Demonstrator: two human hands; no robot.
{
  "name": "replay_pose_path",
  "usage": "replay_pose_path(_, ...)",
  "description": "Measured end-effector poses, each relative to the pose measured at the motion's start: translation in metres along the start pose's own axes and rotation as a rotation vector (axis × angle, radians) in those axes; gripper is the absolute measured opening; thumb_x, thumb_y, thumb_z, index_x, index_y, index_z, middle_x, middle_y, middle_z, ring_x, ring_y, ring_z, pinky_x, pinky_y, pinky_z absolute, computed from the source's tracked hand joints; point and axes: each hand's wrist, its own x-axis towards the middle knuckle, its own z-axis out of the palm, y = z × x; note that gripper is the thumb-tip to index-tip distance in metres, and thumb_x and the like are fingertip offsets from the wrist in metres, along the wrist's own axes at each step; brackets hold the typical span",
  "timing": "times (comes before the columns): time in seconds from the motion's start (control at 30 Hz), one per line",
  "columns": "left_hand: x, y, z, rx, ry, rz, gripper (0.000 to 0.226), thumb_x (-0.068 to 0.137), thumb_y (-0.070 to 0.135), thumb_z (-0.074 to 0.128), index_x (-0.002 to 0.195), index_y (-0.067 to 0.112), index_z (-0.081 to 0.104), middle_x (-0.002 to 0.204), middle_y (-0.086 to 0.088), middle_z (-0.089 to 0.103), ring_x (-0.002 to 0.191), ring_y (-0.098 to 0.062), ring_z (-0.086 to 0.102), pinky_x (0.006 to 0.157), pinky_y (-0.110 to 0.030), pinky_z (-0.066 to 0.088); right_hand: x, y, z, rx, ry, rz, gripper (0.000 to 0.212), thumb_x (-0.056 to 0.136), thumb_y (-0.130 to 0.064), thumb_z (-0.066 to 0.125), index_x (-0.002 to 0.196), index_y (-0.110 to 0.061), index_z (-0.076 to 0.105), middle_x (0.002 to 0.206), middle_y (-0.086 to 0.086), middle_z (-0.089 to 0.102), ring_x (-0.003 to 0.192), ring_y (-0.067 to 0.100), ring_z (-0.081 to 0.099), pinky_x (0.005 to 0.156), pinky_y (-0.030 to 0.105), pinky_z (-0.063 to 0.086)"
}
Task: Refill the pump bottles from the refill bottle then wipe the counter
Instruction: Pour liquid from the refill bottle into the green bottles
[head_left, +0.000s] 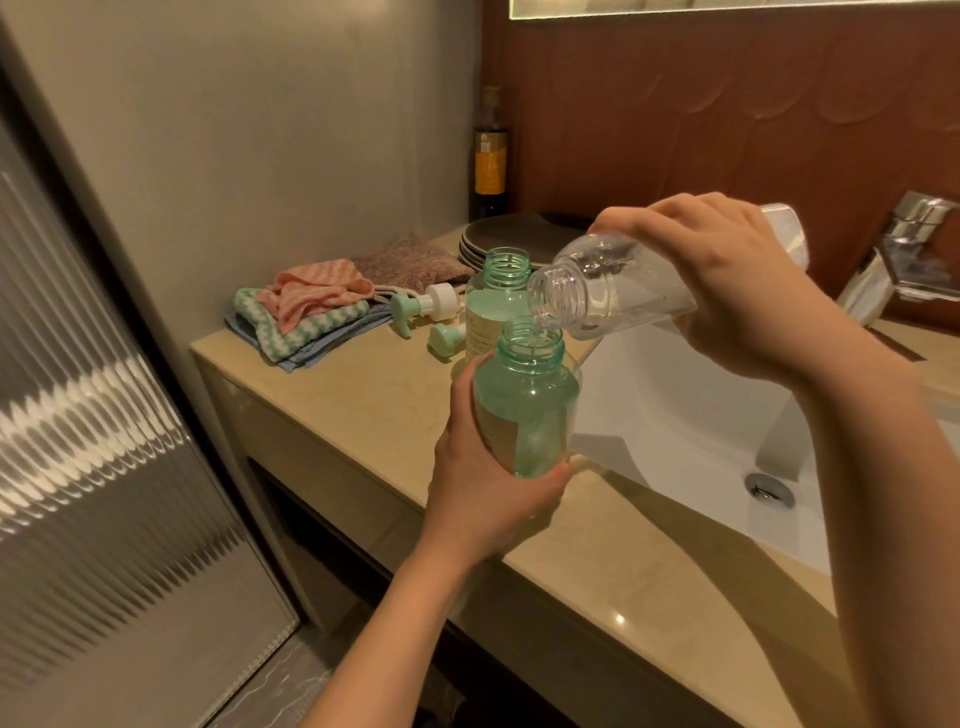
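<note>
Where the beige table (337, 395) edge crosses the lower centre of the frame, the left grip (483, 499) comes up from below and wraps the lower body of a green pump bottle (524, 410), thumb on its left side, fingers curled under and round the base. Bottle upright, pump off, neck open, pale green liquid inside. Cannot tell whether its base touches the table.

Just above it, right of centre: the right grip (737, 291) holds the clear refill bottle (608, 291) round its body. Refill bottle tipped steeply, cap off, mouth pointing down-left and sitting right over the green bottle's open neck. Clear liquid shows at the mouth.

Right of the hands: white sink basin (701, 415) set into the table, metal drain (769, 488) at its bottom, chrome faucet (909, 244) at the right edge of the frame.

Directly behind the held bottle: second green pump bottle (498, 296), upright on the table, neck also open. Left of it, two green-and-white pump heads (423, 306) lie on their sides on the table.

Further left: pile of folded cloths (306, 312), pink striped on top of green checked and blue, with a brown cloth (410, 260) behind.

Far back, upper centre: stack of dark plates (514, 239), then a tall dark bottle (490, 156) with a yellow label in the wall corner.
</note>
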Motion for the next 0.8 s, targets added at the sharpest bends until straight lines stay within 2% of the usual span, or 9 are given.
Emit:
replay_pose_path(0.23, 0.0000, 0.0006, -0.0002, 0.007, -0.002, 0.006, 0.098, 0.057, 0.030, 0.087, 0.112, 0.074, 0.019, 0.115, 0.044, 0.039, 0.111, 0.025, 0.037, 0.082, 0.001, 0.034, -0.0003, -0.0006, 0.0003, 0.005, 0.008, -0.005, 0.093, 0.067, 0.015, 0.069, 0.134, -0.037, 0.030, 0.119, 0.008, 0.050, 0.106, 0.027, 0.041, 0.092, 0.039, 0.031)
replay_pose_path(0.53, 0.0004, 0.0007, 0.0004, 0.009, -0.001, 0.002, 0.098, 0.056, 0.030, 0.087, 0.112, 0.074, 0.019, 0.113, 0.047, 0.039, 0.109, 0.027, 0.037, 0.080, 0.005, 0.032, 0.0003, -0.0010, -0.0002, -0.001, 0.005, 0.000, 0.091, 0.068, 0.015, 0.067, 0.136, -0.035, 0.033, 0.120, 0.008, 0.050, 0.107, 0.027, 0.041, 0.093, 0.039, 0.030)
replay_pose_path(0.7, 0.0001, 0.0019, 0.0005, 0.013, 0.002, -0.002, 0.100, 0.056, 0.031, 0.087, 0.111, 0.075, 0.016, 0.121, 0.039, 0.039, 0.113, 0.014, 0.042, 0.087, -0.005, 0.033, -0.0004, -0.0014, -0.0003, -0.006, 0.007, -0.002, 0.091, 0.068, 0.015, 0.068, 0.136, -0.034, 0.033, 0.121, 0.008, 0.050, 0.108, 0.028, 0.041, 0.094, 0.040, 0.031)
replay_pose_path(0.8, 0.0001, 0.0024, 0.0006, 0.014, 0.004, 0.005, 0.100, 0.056, 0.031, 0.088, 0.111, 0.076, 0.017, 0.120, 0.040, 0.039, 0.115, 0.020, 0.038, 0.087, -0.005, 0.033, -0.0006, -0.0017, -0.0005, 0.000, 0.009, -0.002, 0.091, 0.067, 0.016, 0.068, 0.136, -0.033, 0.034, 0.120, 0.008, 0.050, 0.108, 0.028, 0.042, 0.094, 0.040, 0.031)
